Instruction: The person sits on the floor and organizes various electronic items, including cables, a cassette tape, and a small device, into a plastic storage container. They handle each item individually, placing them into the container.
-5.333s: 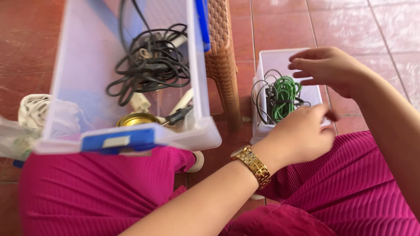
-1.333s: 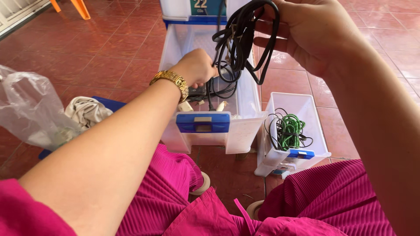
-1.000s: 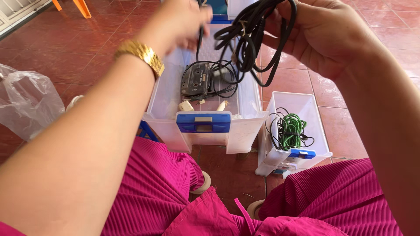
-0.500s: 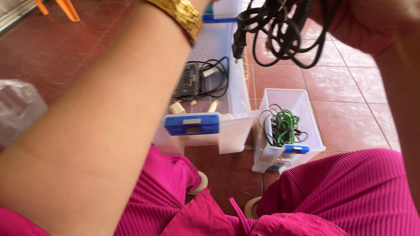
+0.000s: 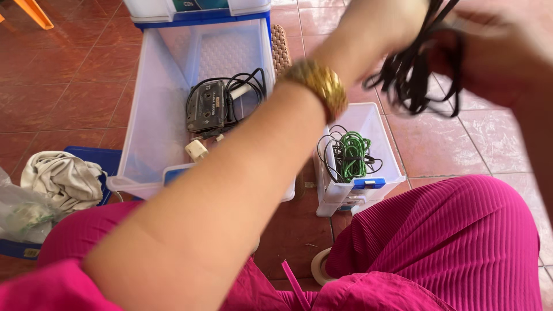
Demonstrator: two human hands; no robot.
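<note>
A bundle of black cable (image 5: 416, 78) hangs in the air above the small clear box (image 5: 387, 178), blurred by motion. My left hand (image 5: 380, 23), with a gold watch (image 5: 315, 86) on its wrist, reaches across and grips the top of the bundle. My right hand (image 5: 507, 49) holds the bundle from the right side. The small box contains a coil of green cable (image 5: 352, 154) and thin black wire. To its left, the large clear box (image 5: 144, 115) holds a dark cassette-shaped device (image 5: 205, 108), black cord and a white plug (image 5: 197, 150).
A beige cloth (image 5: 63, 178) lies on a blue lid (image 5: 103, 156) at the left, beside a plastic bag (image 5: 17, 213). A brown wicker leg (image 5: 280, 49) stands between the boxes. A tape roll (image 5: 318, 266) sits on the red tile floor by my pink-clad knees.
My left hand came out of the large box and rose to the cable bundle. The bundle, lifted from that box earlier, moved right over the small box. The view shifted right and down.
</note>
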